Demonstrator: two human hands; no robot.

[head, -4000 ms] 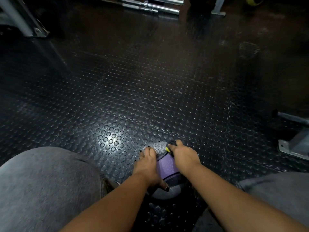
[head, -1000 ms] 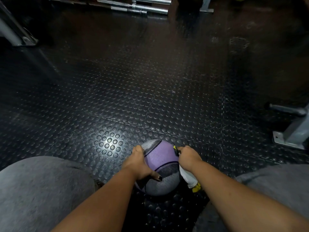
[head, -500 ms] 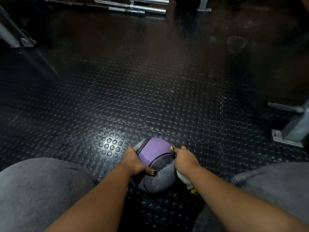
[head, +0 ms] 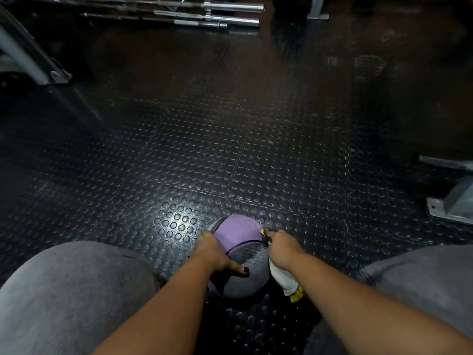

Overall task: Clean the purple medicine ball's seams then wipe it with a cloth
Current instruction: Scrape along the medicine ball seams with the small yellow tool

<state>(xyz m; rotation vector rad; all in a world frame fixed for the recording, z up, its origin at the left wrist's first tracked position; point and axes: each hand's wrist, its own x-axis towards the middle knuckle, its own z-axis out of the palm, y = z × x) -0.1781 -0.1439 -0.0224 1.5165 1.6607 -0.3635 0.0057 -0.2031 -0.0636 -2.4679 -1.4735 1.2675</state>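
Observation:
The purple and grey medicine ball (head: pixel 236 234) sits on the studded floor between my knees. My left hand (head: pixel 212 249) grips its left side, with the thumb laid across the grey panel. At the ball's upper right edge, my right hand (head: pixel 281 245) pinches a small tool with a yellow and black tip (head: pixel 263 233) against the ball. A white cloth with a yellow edge (head: pixel 281 276) hangs from under that hand, beside the ball. The underside of the ball is hidden.
My knees in grey trousers (head: pixel 71 290) flank the ball. Black studded rubber mats (head: pixel 256 149) cover the floor. Steel barbells (head: pixel 217 15) lie at the far edge, a metal frame leg (head: pixel 28 60) stands at far left, and a machine foot (head: pixel 453 206) at right.
The ball has turned under my hands: the purple panel has rolled toward the far top and more grey panel faces me. My right hand stays at the right edge with tool and cloth.

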